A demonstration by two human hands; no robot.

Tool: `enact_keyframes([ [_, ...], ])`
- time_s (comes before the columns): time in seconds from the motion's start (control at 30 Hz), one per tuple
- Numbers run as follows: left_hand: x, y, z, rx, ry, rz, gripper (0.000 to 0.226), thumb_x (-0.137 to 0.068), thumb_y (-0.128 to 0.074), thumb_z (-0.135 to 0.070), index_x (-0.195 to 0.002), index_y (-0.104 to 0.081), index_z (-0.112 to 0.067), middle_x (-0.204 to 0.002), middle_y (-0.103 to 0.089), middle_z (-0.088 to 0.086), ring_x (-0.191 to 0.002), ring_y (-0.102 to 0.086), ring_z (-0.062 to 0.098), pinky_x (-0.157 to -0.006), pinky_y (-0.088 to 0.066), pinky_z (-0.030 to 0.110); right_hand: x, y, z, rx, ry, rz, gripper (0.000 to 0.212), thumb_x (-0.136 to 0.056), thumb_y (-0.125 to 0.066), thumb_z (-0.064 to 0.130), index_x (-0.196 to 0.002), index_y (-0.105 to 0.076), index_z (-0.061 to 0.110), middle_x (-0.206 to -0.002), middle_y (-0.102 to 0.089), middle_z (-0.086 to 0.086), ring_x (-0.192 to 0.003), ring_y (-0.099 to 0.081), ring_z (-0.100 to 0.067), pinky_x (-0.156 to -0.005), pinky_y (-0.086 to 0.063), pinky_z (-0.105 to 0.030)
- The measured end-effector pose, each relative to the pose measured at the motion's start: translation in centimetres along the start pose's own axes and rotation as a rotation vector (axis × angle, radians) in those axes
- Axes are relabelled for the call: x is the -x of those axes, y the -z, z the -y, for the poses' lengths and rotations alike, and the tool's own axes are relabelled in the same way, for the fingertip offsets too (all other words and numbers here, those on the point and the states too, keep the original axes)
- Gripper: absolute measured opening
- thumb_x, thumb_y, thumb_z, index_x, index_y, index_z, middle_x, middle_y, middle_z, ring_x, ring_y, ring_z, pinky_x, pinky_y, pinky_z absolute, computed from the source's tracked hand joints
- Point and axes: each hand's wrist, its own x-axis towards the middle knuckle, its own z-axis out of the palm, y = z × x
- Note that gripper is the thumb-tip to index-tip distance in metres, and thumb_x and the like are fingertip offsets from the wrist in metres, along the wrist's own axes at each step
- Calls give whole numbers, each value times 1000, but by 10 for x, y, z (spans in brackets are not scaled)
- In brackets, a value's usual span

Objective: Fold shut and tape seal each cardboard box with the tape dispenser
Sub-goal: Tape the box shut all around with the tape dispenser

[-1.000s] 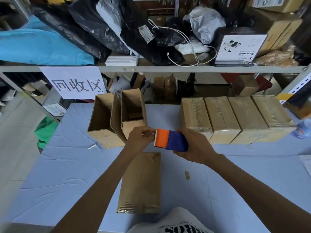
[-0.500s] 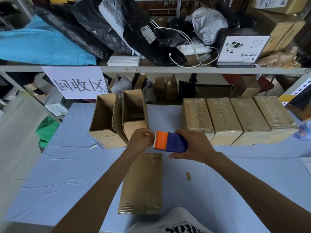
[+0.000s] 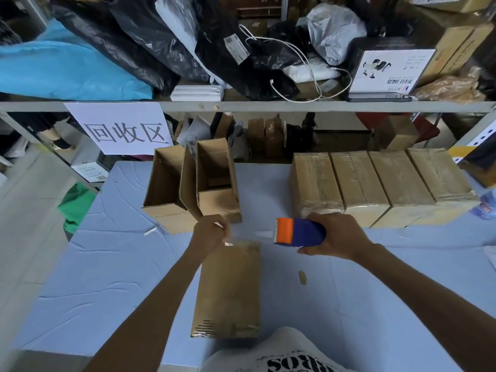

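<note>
Head: tape dispenser (image 3: 300, 232) sideways, nose left, R hand (image 3: 339, 237) round it; L hand (image 3: 210, 233) pinch, prob. on tape (image 3: 252, 234)

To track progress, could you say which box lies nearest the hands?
The lone closed box under the left hand; the open pair and taped row sit farther back.

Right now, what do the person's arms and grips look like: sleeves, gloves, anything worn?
No sleeves, gloves, watch or rings show: left forearm, left grip, right forearm and right grip are bare. White shirt with black lettering at the bottom edge.
</note>
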Motion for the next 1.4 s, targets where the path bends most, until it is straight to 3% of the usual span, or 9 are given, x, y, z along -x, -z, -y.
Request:
enact_keyframes([
  [0.17,-6,-9,1,56,134,107,17,-87,-53,6,-74,-56,-4,-53,-54,-2,-44,-47,9,-46,-36,17,4,8,-15,54,-42,52,61,-62,-78,60,-110,-59,28,-99,-68,11,-79,-50,-1,-65,-32,-9],
  [0.27,-9,-14,5,144,213,207,9,-87,-64,-2,-79,-60,-5,-60,-57,1,-47,-51,6,-47,-40,13,6,7,-22,74,-75,98,63,-63,-78,59,-113,-57,27,-103,-68,11,-85,-57,-5,-72,-37,-15],
  [0.47,-12,-26,6,25,116,81,11,-79,-71,-7,-74,-62,-11,-63,-58,-2,-57,-54,9,-45,-43,10,5,-1,-30,58,-102,111,65,-61,-77,61,-113,-55,29,-105,-67,12,-90,-60,-8,-75,-43,-18],
  [0.6,-15,-24,11,89,56,89,32,-58,-77,-4,-46,-56,-24,-49,-53,-10,-49,-52,5,-55,-39,23,0,-5,-32,63,-96,121,66,-61,-77,61,-114,-55,28,-106,-67,11,-92,-61,-9,-78,-47,-21],
  [0.7,-14,-26,16,16,-2,34,26,-71,-80,-4,-62,-60,-18,-62,-59,-9,-54,-55,0,-49,-40,8,-4,-6,-33,71,-96,136,66,-62,-77,61,-114,-54,29,-106,-67,11,-92,-61,-9,-79,-48,-23],
  [0.97,-13,-32,22,63,2,-8,17,-72,-79,-2,-75,-63,-4,-63,-60,-7,-53,-59,-11,-54,-42,4,-10,-8,-35,89,-96,167,66,-63,-76,61,-115,-53,29,-107,-67,10,-93,-61,-11,-80,-48,-23],
  [1.1,-14,-35,25,44,-23,-48,17,-70,-81,-4,-73,-64,-6,-68,-61,-1,-58,-63,0,-70,-50,19,-10,-10,-37,90,-97,178,66,-63,-75,61,-115,-53,28,-107,-66,10,-94,-60,-10,-79,-47,-22],
  [1.3,-8,-40,23,-143,50,-86,21,-69,-79,-25,-70,-58,-31,-79,-66,-4,-77,-65,18,-74,-56,36,-9,-13,-38,85,-104,177,65,-63,-75,63,-114,-53,29,-106,-67,10,-92,-61,-11,-80,-50,-25],
  [1.4,-5,-43,24,-89,40,-95,19,-71,-79,-21,-71,-62,-27,-73,-66,-8,-75,-67,17,-78,-56,43,-8,-13,-38,95,-105,162,64,-63,-74,64,-112,-54,29,-104,-66,10,-90,-61,-11,-78,-49,-25],
])
